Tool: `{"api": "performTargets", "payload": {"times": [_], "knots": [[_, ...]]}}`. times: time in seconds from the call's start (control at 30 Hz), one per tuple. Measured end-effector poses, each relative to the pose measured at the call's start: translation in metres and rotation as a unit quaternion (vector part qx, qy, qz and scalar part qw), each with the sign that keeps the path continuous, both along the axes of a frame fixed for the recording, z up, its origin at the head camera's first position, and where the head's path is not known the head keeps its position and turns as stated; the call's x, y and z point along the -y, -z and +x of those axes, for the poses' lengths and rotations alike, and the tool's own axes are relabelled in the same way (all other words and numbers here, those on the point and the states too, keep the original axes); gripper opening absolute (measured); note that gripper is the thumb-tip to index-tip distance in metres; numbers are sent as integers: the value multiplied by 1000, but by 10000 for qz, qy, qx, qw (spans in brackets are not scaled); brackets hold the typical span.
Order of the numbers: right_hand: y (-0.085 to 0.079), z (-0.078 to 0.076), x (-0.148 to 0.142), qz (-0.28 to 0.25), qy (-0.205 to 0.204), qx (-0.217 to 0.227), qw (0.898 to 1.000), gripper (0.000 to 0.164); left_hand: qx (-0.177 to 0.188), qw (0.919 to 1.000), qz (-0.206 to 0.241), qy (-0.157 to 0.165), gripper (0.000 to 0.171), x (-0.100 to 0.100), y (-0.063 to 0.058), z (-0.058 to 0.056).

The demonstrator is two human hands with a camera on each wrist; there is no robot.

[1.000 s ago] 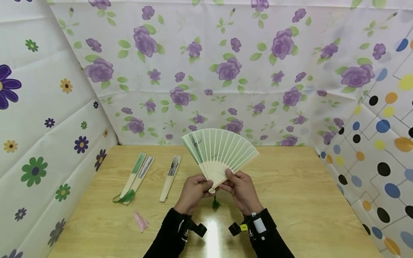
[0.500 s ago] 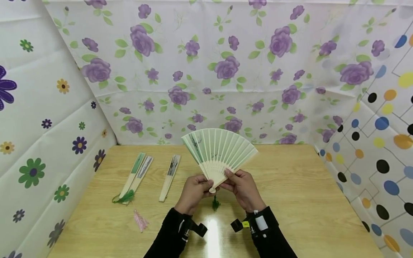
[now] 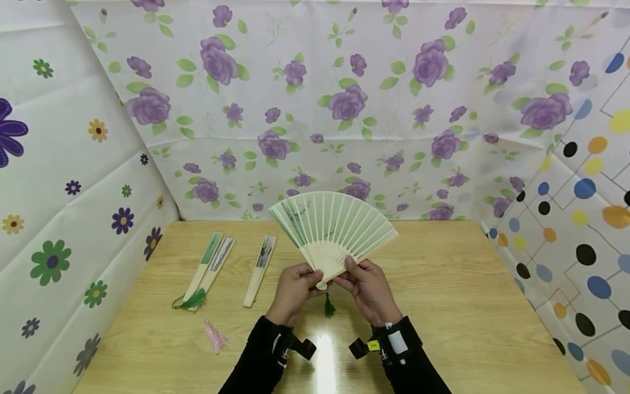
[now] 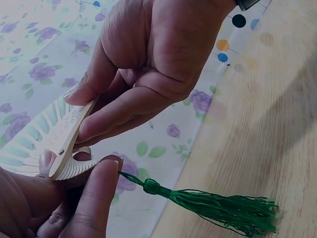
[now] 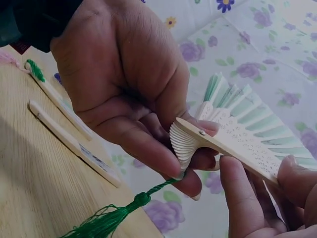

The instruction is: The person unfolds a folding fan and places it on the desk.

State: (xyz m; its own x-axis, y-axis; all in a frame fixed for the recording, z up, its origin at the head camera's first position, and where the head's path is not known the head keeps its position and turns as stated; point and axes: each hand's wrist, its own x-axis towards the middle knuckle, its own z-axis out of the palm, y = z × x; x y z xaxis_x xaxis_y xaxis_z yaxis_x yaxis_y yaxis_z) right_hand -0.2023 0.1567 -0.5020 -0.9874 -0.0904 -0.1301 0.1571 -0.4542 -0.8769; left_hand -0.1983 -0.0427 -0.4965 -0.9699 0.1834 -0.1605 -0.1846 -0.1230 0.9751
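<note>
The left hand (image 3: 294, 291) pinches a spread green fan (image 3: 334, 221) near its pivot (image 5: 202, 133) while the right hand (image 3: 370, 290) grips its outer stick (image 5: 242, 157).

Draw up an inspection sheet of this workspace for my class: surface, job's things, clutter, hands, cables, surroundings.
Surface: wooden table, with a bright glare patch.
Job's things: spread pale green fan; dark green tassel hanging at its pivot end.
Clutter: two folded fans side by side, another green tassel at their near ends; third folded fan apart; pink tassel.
Hands: left hand holds the pivot end; right hand pinches an outer stick.
Cables: nothing seen.
Surroundings: rose-patterned cloth behind, daisy cloth left, spotted cloth right.
</note>
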Motion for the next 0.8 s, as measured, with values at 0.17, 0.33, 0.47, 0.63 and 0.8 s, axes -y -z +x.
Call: {"api": "performTargets", "payload": {"times": [0.17, 0.33, 0.47, 0.63, 0.8], "knots": [[1, 0, -1, 46, 34, 63, 10000, 38, 3, 9998, 90, 164, 24, 0, 0, 0], [1, -2, -7, 123, -27, 6, 9999, 42, 56, 9995, 125, 298, 27, -1, -2, -1], [2, -2, -10, 193, -59, -155, 9997, 43, 105, 9995, 141, 260, 26, -1, -2, -3], [4, -2, -10, 180, 11, -355, 9992, 34, 96, 9996, 227, 118, 26, -1, -1, -2], [5, 0, -8, 80, -11, -340, 9994, 38, 103, 9996, 239, -91, 26, -1, 0, 0]]}}
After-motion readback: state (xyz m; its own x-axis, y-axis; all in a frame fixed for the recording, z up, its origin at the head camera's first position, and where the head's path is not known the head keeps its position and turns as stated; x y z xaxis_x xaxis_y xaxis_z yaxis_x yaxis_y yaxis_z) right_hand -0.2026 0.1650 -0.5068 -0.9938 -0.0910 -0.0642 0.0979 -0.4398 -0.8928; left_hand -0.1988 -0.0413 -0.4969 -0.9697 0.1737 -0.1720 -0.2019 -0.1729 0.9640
